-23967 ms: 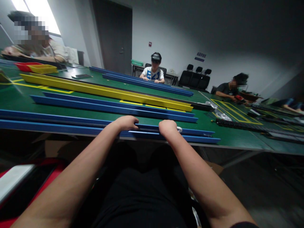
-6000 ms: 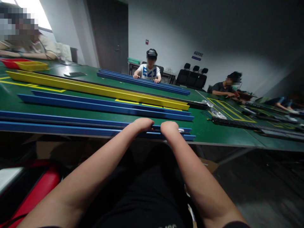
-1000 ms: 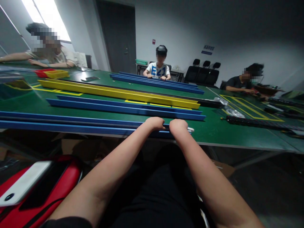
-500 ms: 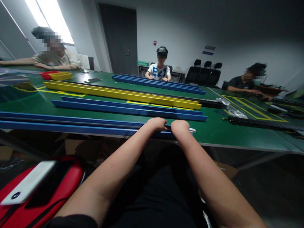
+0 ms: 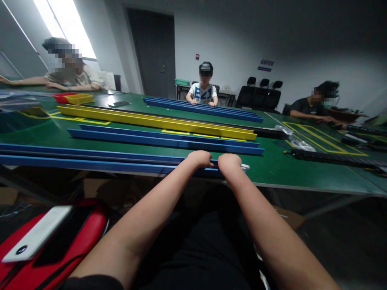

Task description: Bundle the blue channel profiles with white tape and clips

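A long green table (image 5: 272, 169) fills the room, with yellow tape outlines marked on its top. Across it lie long rails: a yellow rail (image 5: 157, 121) towards the middle, a pair of blue rails (image 5: 163, 139) nearer, and another blue pair at the far side, where a person in a white shirt (image 5: 203, 92) sits with both hands on them. Two more people sit at the left and right ends. At the near edge lies the nearest blue rail (image 5: 90, 161), running off to the left, its right end just past the hands. The left hand (image 5: 199, 158) is curled over this rail's top, knuckles up, gripping it. The right hand (image 5: 229, 162), just beside it, is closed over the rail's end, where a small white piece (image 5: 244, 166) pokes out from under the fingers. Down at the lower left, a white phone (image 5: 36, 233) rests on a red case (image 5: 69, 237).
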Action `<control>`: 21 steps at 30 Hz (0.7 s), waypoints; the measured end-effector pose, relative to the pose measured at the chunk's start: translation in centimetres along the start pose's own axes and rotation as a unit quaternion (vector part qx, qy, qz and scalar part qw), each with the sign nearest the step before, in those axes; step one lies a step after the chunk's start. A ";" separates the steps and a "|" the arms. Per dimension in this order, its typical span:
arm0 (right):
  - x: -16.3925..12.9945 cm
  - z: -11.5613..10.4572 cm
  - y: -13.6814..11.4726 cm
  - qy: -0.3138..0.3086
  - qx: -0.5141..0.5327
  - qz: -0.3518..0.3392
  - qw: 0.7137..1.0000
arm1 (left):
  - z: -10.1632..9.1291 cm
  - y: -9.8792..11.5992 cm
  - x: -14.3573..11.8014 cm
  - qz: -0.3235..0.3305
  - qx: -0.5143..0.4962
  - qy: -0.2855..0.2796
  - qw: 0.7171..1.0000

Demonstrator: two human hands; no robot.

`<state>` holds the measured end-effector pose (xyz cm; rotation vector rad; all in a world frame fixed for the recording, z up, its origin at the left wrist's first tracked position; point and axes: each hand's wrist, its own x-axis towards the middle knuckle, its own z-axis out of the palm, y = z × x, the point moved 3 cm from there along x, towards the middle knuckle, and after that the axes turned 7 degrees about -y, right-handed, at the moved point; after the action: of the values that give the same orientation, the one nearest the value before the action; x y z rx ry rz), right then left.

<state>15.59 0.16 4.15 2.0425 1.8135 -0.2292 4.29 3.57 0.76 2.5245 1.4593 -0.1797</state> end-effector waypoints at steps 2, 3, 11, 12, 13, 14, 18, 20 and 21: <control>-0.1 0.0 0.0 -0.002 0.004 -0.003 1.000 | 0.0 0.0 0.1 -0.009 -0.006 -0.017 1.000; -0.1 -0.1 0.0 -0.003 0.005 -0.002 1.000 | 0.0 0.0 0.1 -0.012 -0.009 -0.024 1.000; 0.1 0.1 0.1 0.001 0.006 -0.003 1.000 | 0.0 -0.1 -0.1 -0.002 -0.001 -0.011 1.000; 0.2 0.1 0.1 0.003 0.005 -0.002 1.000 | 0.1 -0.1 -0.1 0.000 -0.001 -0.007 1.000; 0.3 0.2 0.1 0.003 0.003 -0.001 1.000 | 0.1 -0.2 -0.1 0.000 -0.002 -0.002 1.000; 0.3 0.2 0.1 0.003 0.002 0.000 1.000 | 0.1 -0.2 -0.2 0.000 -0.003 0.001 1.000; 0.5 0.3 0.0 0.009 -0.004 0.003 1.000 | 0.2 -0.3 0.0 -0.001 -0.003 0.005 1.000; 0.5 0.3 0.1 0.015 -0.013 0.000 1.000 | 0.2 -0.2 0.1 0.001 0.002 -0.001 1.000; 0.5 0.2 0.2 0.017 -0.019 -0.008 1.000 | 0.1 -0.2 0.1 0.000 0.004 -0.006 1.000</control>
<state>15.92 0.51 3.80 2.0186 1.8411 -0.1647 4.17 3.76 0.58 2.5258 1.4569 -0.2011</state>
